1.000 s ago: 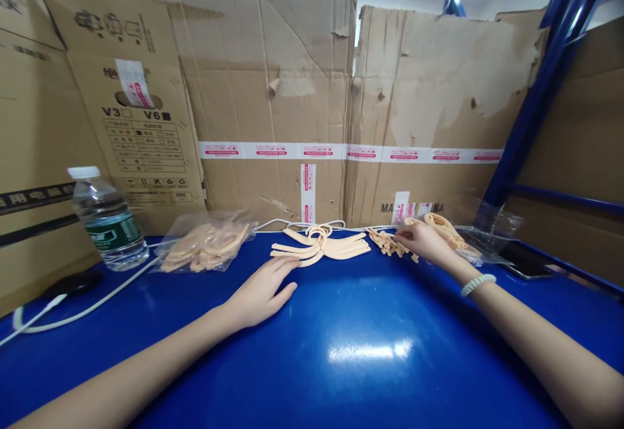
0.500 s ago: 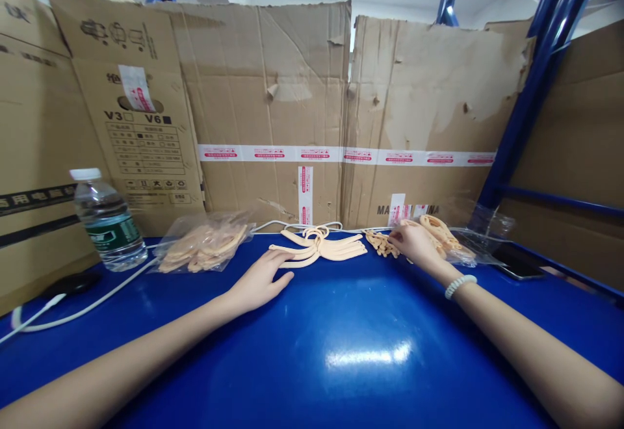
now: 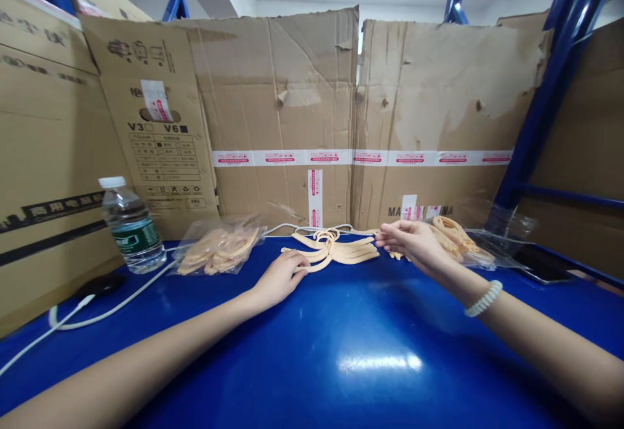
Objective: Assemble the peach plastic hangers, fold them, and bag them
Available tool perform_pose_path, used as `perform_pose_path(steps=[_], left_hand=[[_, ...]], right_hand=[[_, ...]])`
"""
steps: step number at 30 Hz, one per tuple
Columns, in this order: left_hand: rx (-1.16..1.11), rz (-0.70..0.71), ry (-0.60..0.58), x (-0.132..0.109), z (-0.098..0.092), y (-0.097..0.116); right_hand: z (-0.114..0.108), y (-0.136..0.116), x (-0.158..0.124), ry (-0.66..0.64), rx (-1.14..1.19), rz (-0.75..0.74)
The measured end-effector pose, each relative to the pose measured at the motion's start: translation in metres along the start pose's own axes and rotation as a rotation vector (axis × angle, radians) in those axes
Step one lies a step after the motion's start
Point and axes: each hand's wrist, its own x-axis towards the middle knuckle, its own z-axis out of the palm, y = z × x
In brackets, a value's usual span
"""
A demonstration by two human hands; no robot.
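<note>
As half-open L fingers (image 3: 298,260) touch hanger (image 3: 319,266), R fingers (image 3: 396,236) (gap/grip unclear) hover nr bag (image 3: 504,253).

The left arm (image 3: 170,349) slants up from the lower left corner to the frame's centre, where the left hand (image 3: 279,277) lies palm down, fingers side by side and gently bent, thumb standing apart below them. The right arm (image 3: 546,335) rises from the lower right; the right hand (image 3: 415,242), slightly higher, points leftward, its fingertips gathered close together.
</note>
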Motion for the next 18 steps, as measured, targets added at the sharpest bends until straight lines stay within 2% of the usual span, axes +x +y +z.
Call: perform_pose_path(steps=[4, 10, 14, 18], left_hand=[[-0.047, -0.015, 0.018, -0.005, -0.004, 0.001], [-0.138, -0.085, 0.042, -0.020, -0.010, 0.011], [-0.204, -0.141, 0.068, -0.024, -0.011, 0.018], [-0.377, -0.165, 0.065, -0.026, -0.010, 0.020]], right_hand=[[0.012, 0.007, -0.015, -0.012, 0.115, 0.055], [0.004, 0.022, -0.027, 0.003, 0.324, 0.190], [0.003, 0.023, -0.030, -0.024, 0.305, 0.218], [0.001, 0.025, -0.032, -0.116, 0.223, 0.195]])
